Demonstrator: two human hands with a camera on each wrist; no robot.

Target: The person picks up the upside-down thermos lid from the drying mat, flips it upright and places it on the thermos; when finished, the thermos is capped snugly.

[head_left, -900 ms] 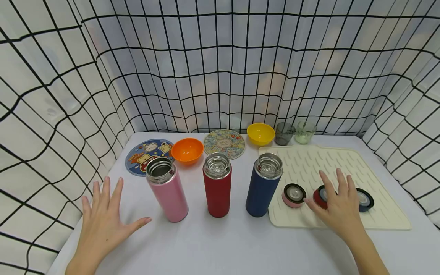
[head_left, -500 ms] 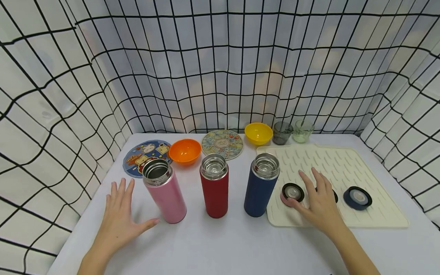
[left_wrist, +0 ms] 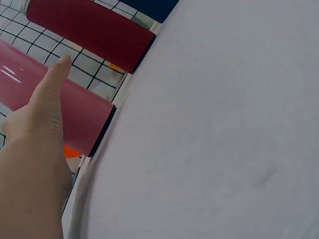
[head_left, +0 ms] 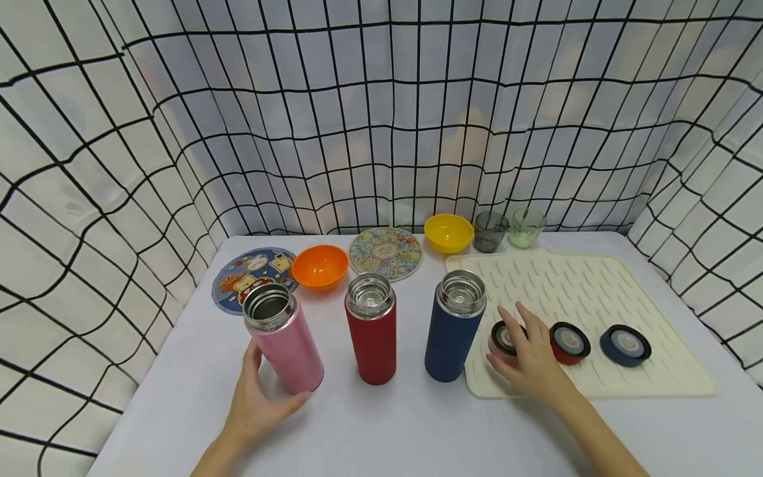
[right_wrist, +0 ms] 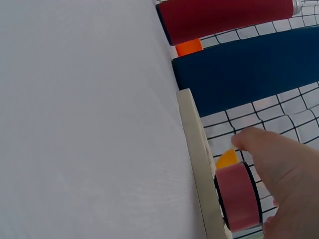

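Note:
My left hand (head_left: 253, 407) is at the lower left side of the uncapped pink thermos bottle (head_left: 292, 354); its fingers pass behind the bottle, and the straight thumb (left_wrist: 52, 82) lies across the near side in the left wrist view. Over the pink lid (head_left: 495, 348) is my right hand (head_left: 536, 368), fingers spread around it. In the right wrist view the thumb stands apart from that pink lid (right_wrist: 238, 195). A red bottle (head_left: 372, 348) and a dark blue bottle (head_left: 450, 338) stand uncapped in the middle. The red lid (head_left: 569, 341) and blue lid (head_left: 624, 346) lie to the right.
The lids lie on a cream ridged mat (head_left: 667, 377). Behind the bottles are an orange bowl (head_left: 320, 268), a yellow bowl (head_left: 449, 233), a grey cup (head_left: 490, 233), a green cup (head_left: 527, 228), a blue round mat (head_left: 229, 285) and a patterned round mat (head_left: 386, 254). Black netting surrounds the table.
My left hand has moved right, from beside the pink bottle to around its lower part. My right hand has moved left from the red lid to over the pink lid.

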